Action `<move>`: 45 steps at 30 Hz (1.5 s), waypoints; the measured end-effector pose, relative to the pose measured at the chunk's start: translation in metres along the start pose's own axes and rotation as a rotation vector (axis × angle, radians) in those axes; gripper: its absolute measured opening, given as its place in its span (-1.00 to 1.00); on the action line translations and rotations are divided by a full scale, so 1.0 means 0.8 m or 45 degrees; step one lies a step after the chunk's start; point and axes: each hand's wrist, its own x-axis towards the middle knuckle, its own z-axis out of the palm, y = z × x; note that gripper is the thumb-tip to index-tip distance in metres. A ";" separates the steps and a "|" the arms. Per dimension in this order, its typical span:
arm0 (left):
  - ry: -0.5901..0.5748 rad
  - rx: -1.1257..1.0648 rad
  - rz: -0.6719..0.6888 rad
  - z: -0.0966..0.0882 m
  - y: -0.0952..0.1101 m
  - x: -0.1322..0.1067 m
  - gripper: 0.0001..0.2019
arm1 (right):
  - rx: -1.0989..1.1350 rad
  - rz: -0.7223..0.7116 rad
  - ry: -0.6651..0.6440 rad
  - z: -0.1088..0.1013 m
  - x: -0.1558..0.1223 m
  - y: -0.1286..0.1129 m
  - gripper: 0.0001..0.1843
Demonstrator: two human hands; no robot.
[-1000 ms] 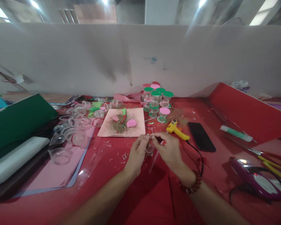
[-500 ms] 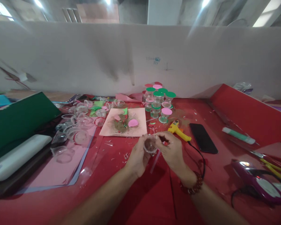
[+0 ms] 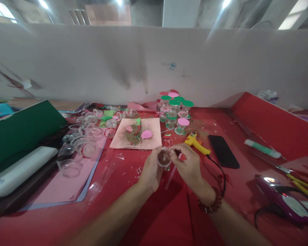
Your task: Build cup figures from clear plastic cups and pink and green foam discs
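Between my two hands is a small clear plastic cup (image 3: pixel 164 158), its round opening turned toward me. My left hand (image 3: pixel 149 171) is closed round its left side. On the right rim, the thumb and fingers of my right hand (image 3: pixel 186 160) pinch the cup. Under my right hand a clear glue stick (image 3: pixel 172 175) lies on the red table (image 3: pixel 149 218). Just beyond that hand rests a yellow glue gun (image 3: pixel 197 143) with a black cord. Past my left hand is a peach paper sheet (image 3: pixel 155 133) bearing brown powder and a pink paper disc (image 3: pixel 146 134).
Joined clear cups topped with green and pink discs (image 3: pixel 174 102) stand at the back. Several loose clear cups (image 3: pixel 86 148) lie left on pink paper (image 3: pixel 59 184). To the right are a black phone (image 3: pixel 223 151), scissors (image 3: pixel 297 181) and a purple device (image 3: pixel 282 201).
The cup has tilted slightly between my hands, its opening showing a little differently. Both hands keep their hold in almost the same place.
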 end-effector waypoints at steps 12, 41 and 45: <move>0.118 -0.092 -0.003 -0.008 0.012 0.013 -0.77 | 0.018 -0.098 0.050 -0.001 -0.001 -0.001 -0.90; -0.243 0.088 0.103 -0.011 0.020 -0.001 -0.82 | 0.151 0.379 -0.189 0.000 0.006 0.005 -0.82; -0.254 0.140 0.037 -0.009 0.018 -0.005 -0.75 | 0.097 0.340 -0.127 0.000 0.006 0.004 -0.85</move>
